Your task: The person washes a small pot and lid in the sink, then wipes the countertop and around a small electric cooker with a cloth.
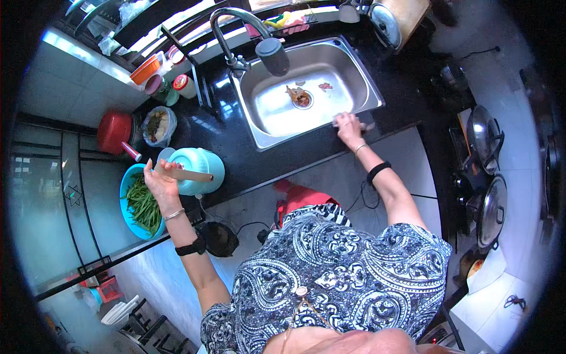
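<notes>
My left hand is at the left, fingers curled at one end of a flat beige strip. The strip lies across the view of a light-blue lidded container; whether it is that container's handle I cannot tell. Beside this hand, a blue basin holds long green vegetables. My right hand presses a pale crumpled cloth at the near right rim of the steel sink. Brown food scraps lie around the sink drain.
A chrome faucet with a dark head arches over the sink. A red pot, a bagged bowl of scraps and jars stand at the left. Lidded pans stand at the right. A black pan sits low beside my left forearm.
</notes>
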